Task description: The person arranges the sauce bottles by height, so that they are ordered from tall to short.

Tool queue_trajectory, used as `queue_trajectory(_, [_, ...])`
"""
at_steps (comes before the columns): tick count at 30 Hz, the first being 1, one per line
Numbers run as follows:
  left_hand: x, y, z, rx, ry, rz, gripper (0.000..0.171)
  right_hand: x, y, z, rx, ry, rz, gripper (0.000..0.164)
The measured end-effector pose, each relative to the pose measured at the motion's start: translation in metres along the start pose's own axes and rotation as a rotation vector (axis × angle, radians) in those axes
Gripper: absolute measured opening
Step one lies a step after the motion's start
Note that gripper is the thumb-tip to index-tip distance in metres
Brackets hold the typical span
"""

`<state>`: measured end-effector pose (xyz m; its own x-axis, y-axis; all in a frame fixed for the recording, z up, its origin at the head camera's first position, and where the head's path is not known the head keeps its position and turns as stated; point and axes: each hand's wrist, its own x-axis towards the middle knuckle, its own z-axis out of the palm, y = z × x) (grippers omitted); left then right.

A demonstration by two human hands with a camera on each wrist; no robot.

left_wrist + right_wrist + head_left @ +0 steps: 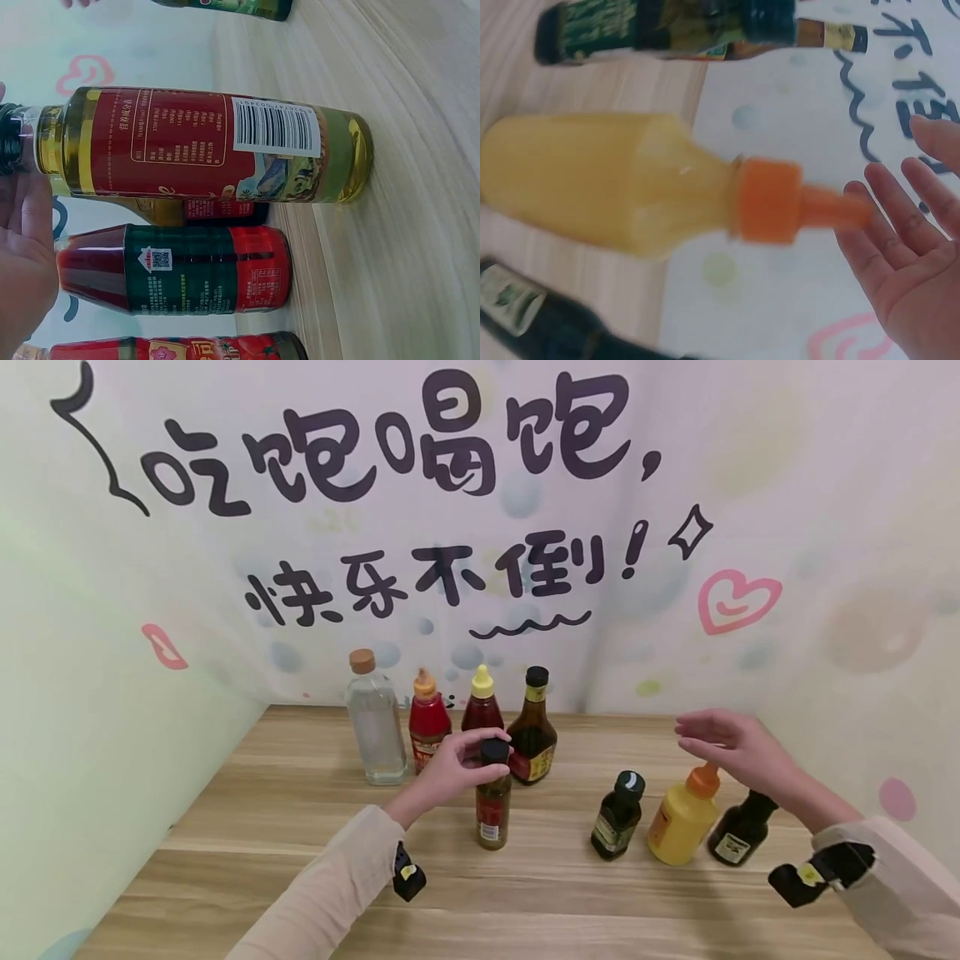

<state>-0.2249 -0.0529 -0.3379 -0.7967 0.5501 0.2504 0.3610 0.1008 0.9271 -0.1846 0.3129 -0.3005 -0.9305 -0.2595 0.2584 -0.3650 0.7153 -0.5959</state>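
Note:
My left hand (pixel 453 764) has its fingers and thumb curled round the dark cap of a small glass oil bottle (pixel 492 810). Upright, the bottle shows a red label with a barcode and yellowish oil in the left wrist view. Whether its base touches the table is unclear. Over on the right, my right hand (pixel 738 752) hovers with extended fingers, holding nothing. Nearest to it stands a yellow squeeze bottle (pixel 592 184) with an orange nozzle cap. A dark green-capped bottle (pixel 617 817) is left of the yellow one, and a dark bottle (pixel 738 833) with a pale label is right of it.
Behind the oil bottle stand a clear bottle (pixel 377 727), a red sauce bottle (pixel 427 718), a yellow-capped sauce bottle (pixel 180 268) and a brown sauce bottle (pixel 534 735). A wall hanging (pixel 660 635) with printed lettering rises behind the wooden table (pixel 300 885).

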Motion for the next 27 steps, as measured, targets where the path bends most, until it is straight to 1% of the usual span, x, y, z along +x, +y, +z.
queue_trajectory(3, [0.0, 0.001, 0.0, 0.006, 0.001, -0.002, 0.033, -0.009, 0.01, 0.0, 0.044, 0.007, -0.033, 0.031])
queue_trajectory(5, [0.0, 0.002, 0.0, 0.007, 0.004, -0.003, 0.033, -0.015, 0.015, 0.0, 0.065, 0.005, -0.031, 0.031])
queue_trajectory(10, [-0.001, 0.003, 0.001, 0.001, 0.0, -0.007, 0.034, -0.027, 0.024, 0.005, 0.061, 0.012, 0.031, 0.033])
queue_trajectory(16, [-0.001, 0.001, 0.003, -0.013, 0.004, -0.007, 0.035, -0.037, 0.032, 0.014, 0.139, 0.025, 0.111, 0.031])
queue_trajectory(19, [-0.001, -0.001, 0.004, -0.026, 0.009, -0.003, 0.035, -0.039, 0.035, 0.018, 0.159, 0.05, 0.113, 0.03])
queue_trajectory(27, [-0.002, 0.0, 0.005, -0.021, 0.031, -0.01, 0.037, -0.039, 0.039, 0.024, 0.166, 0.1, 0.071, 0.026])
